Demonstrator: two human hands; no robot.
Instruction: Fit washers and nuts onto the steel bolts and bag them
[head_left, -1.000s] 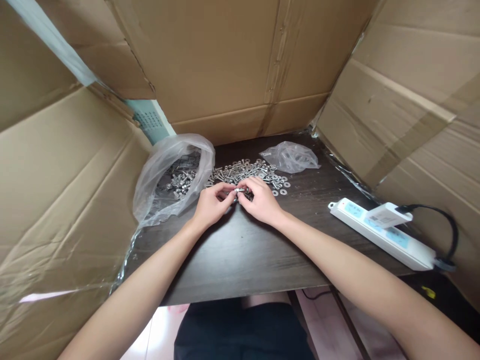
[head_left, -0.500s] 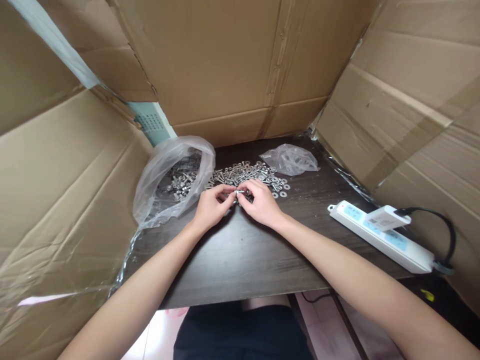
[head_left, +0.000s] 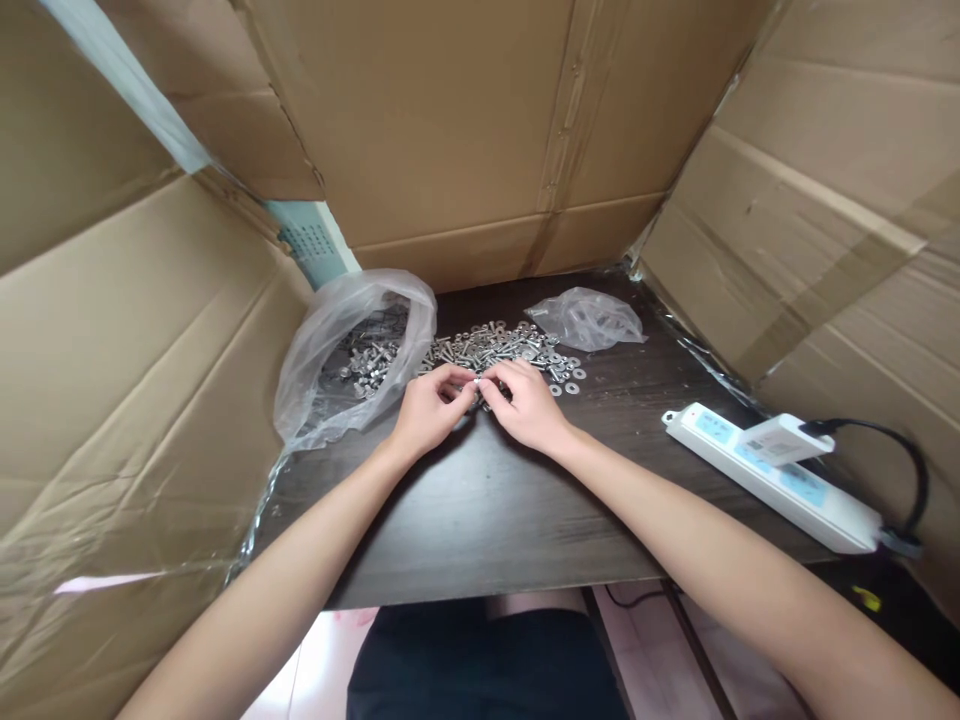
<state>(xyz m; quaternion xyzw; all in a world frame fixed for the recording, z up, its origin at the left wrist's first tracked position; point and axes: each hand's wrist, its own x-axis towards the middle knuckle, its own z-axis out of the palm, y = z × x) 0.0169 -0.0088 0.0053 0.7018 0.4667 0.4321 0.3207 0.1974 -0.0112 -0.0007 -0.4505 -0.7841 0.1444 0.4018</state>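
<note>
My left hand (head_left: pixel 431 410) and my right hand (head_left: pixel 525 405) meet over the dark wooden table (head_left: pixel 480 500), fingertips pinched together on a small metal bolt (head_left: pixel 478 383) held between them. Just beyond the fingers lies a loose pile of silver bolts, nuts and washers (head_left: pixel 499 347). A clear plastic bag (head_left: pixel 352 355) with more metal fasteners inside lies open to the left of my left hand.
A smaller crumpled plastic bag (head_left: pixel 589 318) lies at the back right. A white power strip (head_left: pixel 772 478) with a plugged adapter and black cable sits at the right edge. Cardboard walls (head_left: pixel 450 130) enclose the table on three sides.
My fingertips have closed in tighter around the bolt, hiding more of it. The view has shifted slightly; the hands stay in the same place.
</note>
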